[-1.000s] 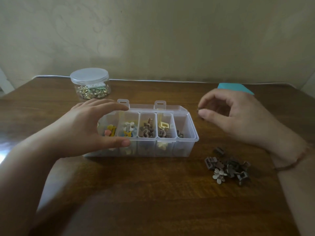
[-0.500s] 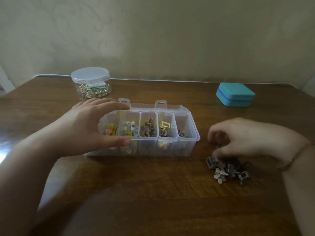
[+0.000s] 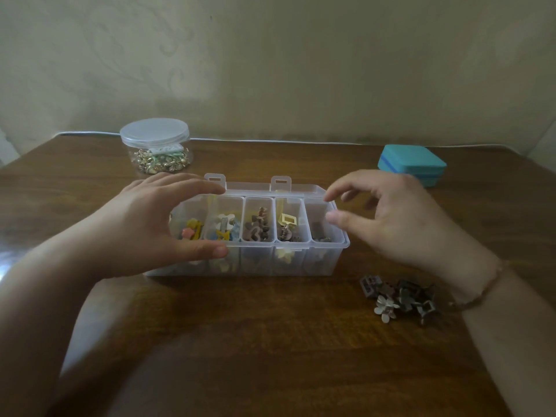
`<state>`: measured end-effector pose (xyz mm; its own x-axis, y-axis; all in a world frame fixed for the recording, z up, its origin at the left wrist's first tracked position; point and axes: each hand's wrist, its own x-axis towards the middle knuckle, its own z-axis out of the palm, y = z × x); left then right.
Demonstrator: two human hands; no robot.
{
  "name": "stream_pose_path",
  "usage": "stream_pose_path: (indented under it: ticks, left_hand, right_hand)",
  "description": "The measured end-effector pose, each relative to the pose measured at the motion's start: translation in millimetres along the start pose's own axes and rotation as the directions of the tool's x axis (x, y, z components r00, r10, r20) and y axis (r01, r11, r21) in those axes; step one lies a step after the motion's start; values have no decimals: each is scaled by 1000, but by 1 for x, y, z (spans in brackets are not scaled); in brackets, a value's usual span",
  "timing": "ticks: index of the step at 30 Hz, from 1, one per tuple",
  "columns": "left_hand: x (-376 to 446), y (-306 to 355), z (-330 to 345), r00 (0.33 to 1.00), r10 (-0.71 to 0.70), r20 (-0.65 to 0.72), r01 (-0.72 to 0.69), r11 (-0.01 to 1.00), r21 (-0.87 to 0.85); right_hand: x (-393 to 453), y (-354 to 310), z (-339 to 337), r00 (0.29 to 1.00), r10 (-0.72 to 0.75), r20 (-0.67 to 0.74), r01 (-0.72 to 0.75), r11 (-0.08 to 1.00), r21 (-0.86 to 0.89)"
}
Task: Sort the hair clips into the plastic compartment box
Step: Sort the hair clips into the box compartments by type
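Five compartments ran across the clear plastic compartment box (image 3: 319,260), which stood open on the wooden table (image 3: 240,341) with its lid folded back. The left hand (image 3: 144,224) gripped the box's left end, fingers curled over the far rim and thumb pressed on the near rim. The right hand (image 3: 391,218) hovered at the box's right end, above the rightmost compartment; its forefinger and thumb were spread apart with the other fingers loosely curled, and nothing could be seen between them, though the hand was blurred. That rightmost compartment held a few dark hair clips (image 3: 320,233) low down, below the fingertips and apart from them. The other compartments held coloured, brown and cream clips. A pile of unsorted dark clips (image 3: 412,296) with one pale flower clip (image 3: 386,307) lay on the table near the right wrist, just beside the box's right front corner. A lidded round jar (image 3: 155,145) and a teal case (image 3: 413,159) stood farther back.
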<state>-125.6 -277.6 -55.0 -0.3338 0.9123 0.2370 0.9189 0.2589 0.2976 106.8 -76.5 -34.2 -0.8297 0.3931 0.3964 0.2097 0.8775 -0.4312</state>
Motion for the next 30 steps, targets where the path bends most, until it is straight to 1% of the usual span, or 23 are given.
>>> stream_pose_path:
  ticks: [2, 3, 4, 5, 6, 8, 9, 10, 11, 12, 13, 15, 17, 18, 19, 20, 21, 22, 24, 27, 28, 29, 30]
  left_hand:
    - [0, 0, 0, 1000, 1, -5, -1, 1000, -1]
    - [-1, 0, 0, 1000, 1, -9, -1, 1000, -2]
    - [-1, 0, 0, 1000, 3, -12, -3, 1000, -1]
    - [-1, 1, 0, 1000, 3, -14, -3, 1000, 2]
    - [0, 0, 0, 1000, 2, -14, -2, 1000, 3]
    - [0, 0, 0, 1000, -1, -11, 1, 1000, 3]
    - [0, 0, 0, 1000, 0, -10, 0, 1000, 2]
    - [0, 0, 1, 1000, 1, -11, -1, 1000, 0]
    - [0, 0, 1, 1000, 1, -12, -1, 1000, 0]
    - [0, -1, 1, 1000, 0, -12, 0, 1000, 0]
    - [0, 0, 1, 1000, -2, -12, 2, 1000, 1]
    - [0, 0, 0, 1000, -4, -8, 4, 1000, 7]
    - [0, 0, 0, 1000, -3, -7, 3, 1000, 10]
    - [0, 0, 0, 1000, -1, -9, 1, 1000, 8]
    - [0, 0, 0, 1000, -1, -9, 1, 1000, 5]
    - [0, 0, 0, 1000, -2, -3, 2, 1000, 4]
    - [0, 0, 0, 1000, -6, 5, 6, 1000, 2]
    - [1, -1, 0, 1000, -10, 11, 10, 1000, 0]
    - [0, -1, 0, 1000, -9, 9, 9, 1000, -4]
    - [0, 0, 0, 1000, -4, -9, 4, 1000, 6]
    - [0, 0, 1, 1000, -2, -14, 3, 1000, 7]
    - [0, 0, 1, 1000, -1, -18, 2, 1000, 8]
    - [0, 0, 1, 1000, -1, -18, 1, 1000, 9]
  right_hand:
    - [1, 5, -10, 998, 64, -8, -64, 998, -29]
    - [1, 8, -18, 995, 102, 14, -101, 993, -55]
    - [0, 12, -25, 987, 139, 82, -129, 985, -111]
    - [-1, 15, -31, 963, 185, 198, -151, 973, -174]
    - [-2, 15, -34, 910, 239, 338, -169, 960, -225]
    - [-4, 9, -31, 751, 330, 573, -175, 935, -309]
    - [-5, 6, -26, 679, 360, 640, -166, 924, -343]
    - [-5, 2, -22, 635, 367, 680, -142, 920, -365]
    - [-6, 0, -18, 624, 355, 696, -112, 922, -370]
    - [-5, 0, -16, 644, 332, 690, -93, 928, -360]
    - [-5, 0, -17, 682, 304, 665, -83, 936, -343]
    - [-4, 3, -23, 809, 224, 543, -71, 955, -289]
    - [-3, 7, -26, 947, 125, 295, -79, 983, -165]
    - [-3, 6, -26, 985, 77, 157, -67, 995, -71]
    - [-2, 4, -24, 998, 39, 51, -40, 999, 12]
    - [-2, 2, -21, 1000, 16, -5, -15, 998, 63]
    - [-1, -1, -17, 1000, 3, -3, -3, 997, 82]
    - [-1, -3, -13, 999, -11, 41, 8, 997, 72]
    - [-1, -3, -8, 991, -29, 127, 31, 999, -11]
    - [-1, 5, -21, 998, 20, 67, -18, 1000, -19]
    - [-2, 9, -28, 995, 50, 87, -47, 998, -40]
    - [-3, 14, -35, 978, 92, 188, -73, 992, -107]
    - [-4, 18, -39, 922, 154, 355, -91, 978, -188]
